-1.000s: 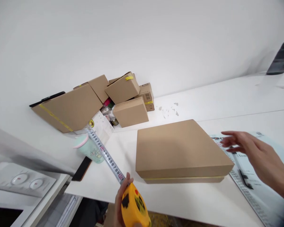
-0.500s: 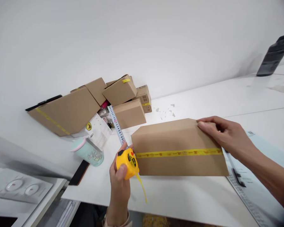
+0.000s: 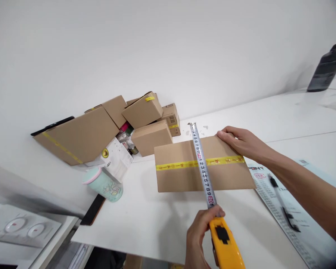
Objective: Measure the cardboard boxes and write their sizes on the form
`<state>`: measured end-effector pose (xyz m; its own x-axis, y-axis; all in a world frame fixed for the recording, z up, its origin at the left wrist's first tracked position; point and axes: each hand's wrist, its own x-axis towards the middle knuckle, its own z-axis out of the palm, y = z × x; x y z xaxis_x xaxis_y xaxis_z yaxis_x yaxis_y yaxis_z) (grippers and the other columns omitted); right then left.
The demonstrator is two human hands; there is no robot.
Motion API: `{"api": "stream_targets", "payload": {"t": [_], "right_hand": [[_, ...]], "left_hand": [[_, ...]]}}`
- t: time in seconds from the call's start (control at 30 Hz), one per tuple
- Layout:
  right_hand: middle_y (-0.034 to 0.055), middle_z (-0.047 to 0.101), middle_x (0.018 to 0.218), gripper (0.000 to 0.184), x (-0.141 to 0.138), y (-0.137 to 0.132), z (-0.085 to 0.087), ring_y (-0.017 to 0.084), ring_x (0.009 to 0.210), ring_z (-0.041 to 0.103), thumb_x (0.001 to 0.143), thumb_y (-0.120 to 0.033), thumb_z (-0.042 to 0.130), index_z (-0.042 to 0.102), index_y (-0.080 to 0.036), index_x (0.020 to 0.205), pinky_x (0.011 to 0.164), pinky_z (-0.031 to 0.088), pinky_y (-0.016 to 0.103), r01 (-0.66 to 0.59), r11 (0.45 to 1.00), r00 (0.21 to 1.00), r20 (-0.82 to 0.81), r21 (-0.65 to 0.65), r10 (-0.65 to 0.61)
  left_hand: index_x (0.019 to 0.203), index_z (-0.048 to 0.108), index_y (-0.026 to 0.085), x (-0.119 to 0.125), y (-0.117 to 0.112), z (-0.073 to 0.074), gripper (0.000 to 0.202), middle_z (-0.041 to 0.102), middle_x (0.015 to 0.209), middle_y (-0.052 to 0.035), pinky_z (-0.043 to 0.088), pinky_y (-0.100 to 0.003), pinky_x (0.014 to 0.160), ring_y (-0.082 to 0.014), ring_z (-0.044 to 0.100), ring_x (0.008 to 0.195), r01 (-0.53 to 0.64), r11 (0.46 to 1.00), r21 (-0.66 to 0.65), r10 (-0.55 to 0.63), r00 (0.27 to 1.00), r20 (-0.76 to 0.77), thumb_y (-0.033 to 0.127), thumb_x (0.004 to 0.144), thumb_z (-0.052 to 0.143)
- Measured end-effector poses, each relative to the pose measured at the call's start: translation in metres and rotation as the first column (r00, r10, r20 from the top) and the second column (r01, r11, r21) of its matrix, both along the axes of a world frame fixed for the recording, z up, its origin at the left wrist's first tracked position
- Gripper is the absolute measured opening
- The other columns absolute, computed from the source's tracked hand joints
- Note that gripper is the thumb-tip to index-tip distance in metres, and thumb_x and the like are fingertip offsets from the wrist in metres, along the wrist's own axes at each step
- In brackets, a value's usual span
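My left hand (image 3: 200,237) is closed around a yellow tape measure (image 3: 226,244), low in the view. Its silver blade (image 3: 204,173) is pulled out and runs up across the face of a cardboard box (image 3: 176,179), its hooked tip past the box's far edge. I cannot tell whether the blade touches the cardboard. A strip of yellow printed tape (image 3: 170,165) crosses the box lengthwise. My right hand (image 3: 236,140) grips the box at its upper right corner, thumb and fingers pinched on the edge.
Several cardboard boxes (image 3: 81,130) are stacked against the wall. A mint tumbler (image 3: 105,186) with a pink lid stands at left by a white printed sheet (image 3: 117,158). At right lie papers (image 3: 305,209) and a pen (image 3: 282,203); a dark bottle (image 3: 326,69) stands farther back.
My left hand has carried the tape measure rightward and turned it, bringing the blade from beside the box to across it. My right hand has tilted the box and shifted it slightly left.
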<state>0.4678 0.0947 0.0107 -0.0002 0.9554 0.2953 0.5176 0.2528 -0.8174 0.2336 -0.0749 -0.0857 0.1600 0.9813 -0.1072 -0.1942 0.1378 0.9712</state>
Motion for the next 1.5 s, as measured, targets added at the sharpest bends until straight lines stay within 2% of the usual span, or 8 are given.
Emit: {"api": "stream_targets", "payload": {"t": [0.13,0.23,0.33,0.53,0.77,1.07,1.27,1.5], "right_hand": [[0.0044,0.075,0.096,0.029,-0.007,0.026,0.007,0.025,0.084,0.066,0.097,-0.043,0.045,0.067,-0.025,0.096,0.069,0.048,0.036,-0.048,0.994,0.987,0.157,0.098,0.032],[0.0075,0.075,0.112,0.036,-0.017,0.042,0.007,0.029,0.098,0.067,0.095,-0.026,0.040,0.065,-0.025,0.121,0.080,0.049,0.041,-0.078,0.971,0.933,0.360,0.224,-0.008],[0.0121,0.072,0.114,0.049,-0.026,0.051,0.004,0.032,0.107,0.064,0.093,-0.017,0.035,0.062,-0.022,0.134,0.087,0.046,0.046,-0.128,0.943,0.851,0.522,0.308,-0.055],[0.0116,0.067,0.103,0.061,-0.027,0.060,0.004,0.028,0.090,0.060,0.093,-0.012,0.033,0.059,-0.032,0.144,0.081,0.043,0.043,-0.208,0.929,0.730,0.681,0.306,-0.061],[0.0107,0.067,0.104,0.060,-0.027,0.066,0.001,0.027,0.087,0.057,0.094,-0.013,0.037,0.063,-0.039,0.142,0.075,0.039,0.039,-0.225,0.924,0.694,0.717,0.310,-0.072],[0.0096,0.066,0.107,0.063,-0.025,0.064,0.000,0.027,0.091,0.057,0.090,-0.010,0.040,0.065,-0.040,0.140,0.078,0.038,0.038,-0.217,0.933,0.739,0.673,0.287,-0.035],[0.0091,0.067,0.106,0.063,-0.024,0.065,-0.003,0.026,0.092,0.058,0.090,-0.009,0.041,0.066,-0.041,0.139,0.078,0.038,0.039,-0.217,0.927,0.741,0.670,0.307,-0.048],[0.0091,0.067,0.104,0.060,-0.024,0.065,-0.004,0.026,0.090,0.057,0.093,-0.012,0.039,0.067,-0.041,0.137,0.076,0.038,0.038,-0.223,0.916,0.744,0.665,0.334,-0.061]], "left_hand": [[0.136,0.066,0.022,0.000,-0.004,-0.001,0.102,0.061,0.140,-0.0165,0.054,-0.047,0.098,-0.0415,0.062,0.116,0.006,0.999,0.048,-0.009,0.999,0.042,0.060,0.046,0.096],[0.139,0.062,0.021,0.001,-0.004,0.002,0.102,0.060,0.142,-0.0183,0.051,-0.049,0.102,-0.0388,0.062,0.117,-0.017,1.000,0.016,0.015,0.993,0.113,0.066,0.052,0.092],[0.137,0.063,0.018,0.004,0.002,0.005,0.103,0.065,0.135,-0.0203,0.052,-0.050,0.099,-0.0368,0.065,0.111,-0.005,1.000,0.019,0.002,0.987,0.160,0.067,0.051,0.092],[0.133,0.066,0.018,0.007,0.015,0.015,0.095,0.071,0.126,-0.0186,0.052,-0.050,0.099,-0.0352,0.068,0.107,0.056,0.996,0.065,-0.069,0.973,0.219,0.064,0.054,0.093],[0.135,0.065,0.018,0.009,0.012,0.019,0.097,0.069,0.129,-0.0193,0.053,-0.051,0.099,-0.0377,0.067,0.111,0.059,0.997,0.051,-0.070,0.967,0.247,0.064,0.055,0.093],[0.132,0.068,0.020,0.021,-0.004,0.008,0.091,0.071,0.130,-0.0154,0.054,-0.038,0.097,-0.0304,0.069,0.108,-0.117,0.992,-0.043,0.124,0.962,0.244,0.060,0.054,0.094],[0.133,0.068,0.019,0.022,-0.004,0.014,0.093,0.072,0.129,-0.0147,0.053,-0.039,0.099,-0.0303,0.068,0.109,-0.098,0.994,-0.047,0.106,0.967,0.232,0.061,0.054,0.094],[0.135,0.066,0.017,0.023,-0.005,0.008,0.097,0.070,0.131,-0.0173,0.052,-0.041,0.101,-0.0320,0.068,0.110,-0.120,0.992,-0.047,0.127,0.970,0.210,0.062,0.053,0.093]]}}
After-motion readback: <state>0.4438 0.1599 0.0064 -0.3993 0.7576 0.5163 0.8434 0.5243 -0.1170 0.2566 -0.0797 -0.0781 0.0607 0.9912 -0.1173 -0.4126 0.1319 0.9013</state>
